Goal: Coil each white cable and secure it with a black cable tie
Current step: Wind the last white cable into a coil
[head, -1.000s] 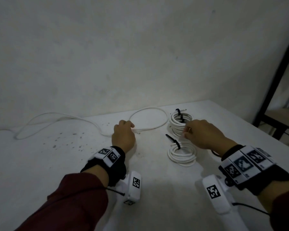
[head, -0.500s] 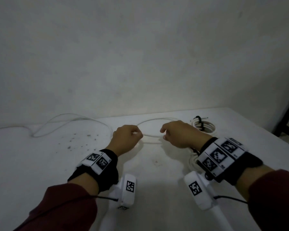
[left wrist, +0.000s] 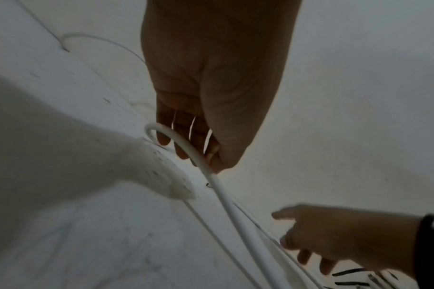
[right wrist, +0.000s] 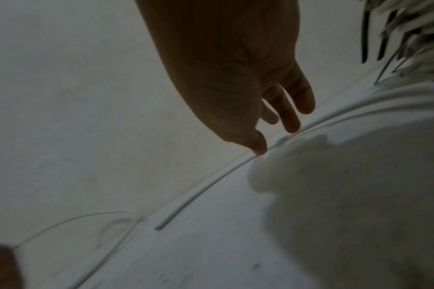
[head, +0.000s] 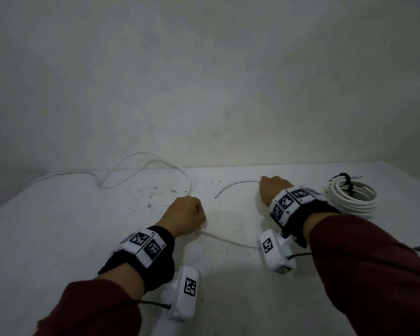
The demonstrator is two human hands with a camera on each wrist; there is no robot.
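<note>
A loose white cable [head: 228, 240] lies on the white table [head: 58, 238]. My left hand [head: 200, 221] grips it in a fist, fingers curled round the cable [left wrist: 210, 172] in the left wrist view. From there it runs right, under my right wrist. My right hand [head: 262, 185] pinches it near its free end [head: 216, 197]; the thumb [right wrist: 259, 148] presses on the cable [right wrist: 205, 187]. A coiled cable [head: 352, 200] with a black tie [head: 346, 180] lies right of my right hand.
The rest of the loose cable [head: 143, 163] snakes along the back left by the wall. Dark specks [head: 153, 195] mark the tabletop between the hands. Several black ties [left wrist: 352, 273] lie near the coils [right wrist: 421, 39].
My right hand left the tied coils, took the loose cable beside the left hand and drew its end to the right. The left hand pulled back toward me, still gripping the cable.
</note>
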